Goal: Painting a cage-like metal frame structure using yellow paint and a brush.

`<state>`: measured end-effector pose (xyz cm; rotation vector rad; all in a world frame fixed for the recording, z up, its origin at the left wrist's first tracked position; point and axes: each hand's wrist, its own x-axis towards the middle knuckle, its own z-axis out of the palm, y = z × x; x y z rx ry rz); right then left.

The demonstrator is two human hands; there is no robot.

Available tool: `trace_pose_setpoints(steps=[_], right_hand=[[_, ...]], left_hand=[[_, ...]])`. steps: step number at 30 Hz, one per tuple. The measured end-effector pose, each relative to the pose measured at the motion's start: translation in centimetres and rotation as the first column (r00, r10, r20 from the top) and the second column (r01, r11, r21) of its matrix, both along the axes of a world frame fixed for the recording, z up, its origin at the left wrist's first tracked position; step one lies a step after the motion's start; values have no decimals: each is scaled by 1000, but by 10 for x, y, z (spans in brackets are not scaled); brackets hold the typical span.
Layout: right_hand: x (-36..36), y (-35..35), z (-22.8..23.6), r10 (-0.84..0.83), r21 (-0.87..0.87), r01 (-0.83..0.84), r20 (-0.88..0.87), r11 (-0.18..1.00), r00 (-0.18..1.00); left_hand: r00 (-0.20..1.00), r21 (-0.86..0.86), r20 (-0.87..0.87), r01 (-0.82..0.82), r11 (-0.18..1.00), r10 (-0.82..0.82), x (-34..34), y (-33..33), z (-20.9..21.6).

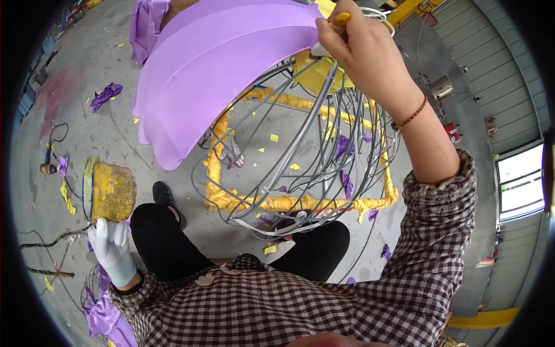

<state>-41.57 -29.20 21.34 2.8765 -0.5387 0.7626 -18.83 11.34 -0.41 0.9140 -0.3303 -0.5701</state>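
My right hand (361, 49) is bare and closed in a pinch at the right edge of a sheet of purple fabric (219, 63). A small yellow piece (342, 18) shows between its fingers, and a white tip pokes out below them. The fabric is stretched over a cage of bent grey metal rods (300, 144), whose lower right part is uncovered. My left hand (111, 246), in a white glove, is low at the left with curled fingers. It is beside a yellow, tape-covered tub (113, 191); what it grips, if anything, is hidden.
A yellow-wrapped rectangular frame (277, 202) surrounds the cage's base. Purple scraps (106, 96) and yellow bits litter the grey floor. A cordless tool (48, 168) lies at the left, with dark rods (52, 243) below it. Purple cloth (110, 318) is heaped at the lower left.
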Motion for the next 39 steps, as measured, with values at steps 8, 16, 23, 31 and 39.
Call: trace_pose_setpoints(steps=[8,16,23,31,39], right_hand=[[36,43,38,-314,-142,293,-158,945,936],[14,30,14,-124,140,143,-136,980,983],[6,24,-4,-50,-62,52,43,997,998],[11,86,-17,106,288,-137,121,948,987],[13,171,-28,-30,782,-412,480,468,877]], left_hand=[[985,116,-111,-121,986,134,0,6,0],[998,129,-43,-45,991,51,15,26,-24],[996,128,-46,-74,989,80,3,8,-6],[985,150,41,159,976,-167,27,15,12],[890,416,242,264,870,-385,-18,5,9]])
